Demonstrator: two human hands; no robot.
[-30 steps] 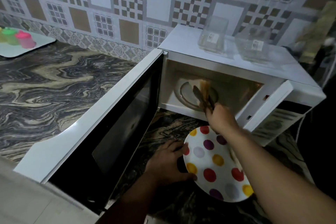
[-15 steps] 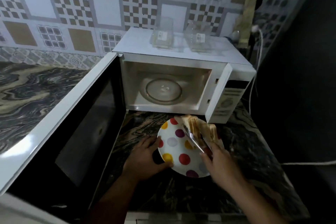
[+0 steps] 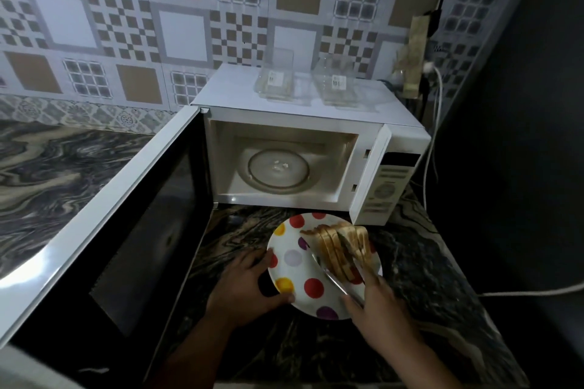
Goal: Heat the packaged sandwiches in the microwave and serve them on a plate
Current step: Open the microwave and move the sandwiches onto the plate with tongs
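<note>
Sandwiches: we see toasted slices lying together on the far right part of the polka-dot plate, just in front of the microwave.
Tongs: metal, their tips at the sandwiches; whether they pinch the bread or only rest against it we cannot tell.
Right hand: closed around the tongs' handles, over the plate's near right rim.
Left hand: clasping the plate's left rim, thumb on top, steadying it on the worktop.
Microwave: door swung wide to the left; glass turntable bare but for a few crumbs.
Empty packs: two clear plastic boxes on top of the microwave.
Step in hand: we judge this to be the serving, with the heating done.
Next move: we would ease the tongs apart and lift them off without tipping the slices, then shut the door.
</note>
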